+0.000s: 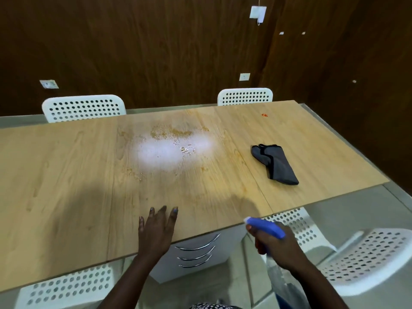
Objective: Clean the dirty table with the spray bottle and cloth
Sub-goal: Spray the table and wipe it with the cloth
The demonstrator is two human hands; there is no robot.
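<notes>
right hand (277,246): you're gripping the spray bottle (270,248), fingers wrapped tight round its neck, just off the desk's near edge toward the right corner. Blue head is pointing in over the desk; the clear body is hanging down below your wrist, blurred.
left hand (157,230): you're laying it flat on the desk (66,175) at the near edge, about mid-length. Fingers spread, holding nothing.
drawers (196,253): white unit with curved metal handles is showing under the near edge, between your hands.
near chairs (365,255): white perforated seats are sitting on your side, one on the right, one at the lower left.
stains (178,132): orange-brown smears and wet droplets are sitting mid-desk toward the far edge, around a bright glare patch.
cloth (275,163): dark grey, folded, lying on the right part of the desk, well apart from both hands.
red spot (264,115): small mark near the far right corner.
far chairs (83,108): two white perforated backs are standing behind the far edge.
</notes>
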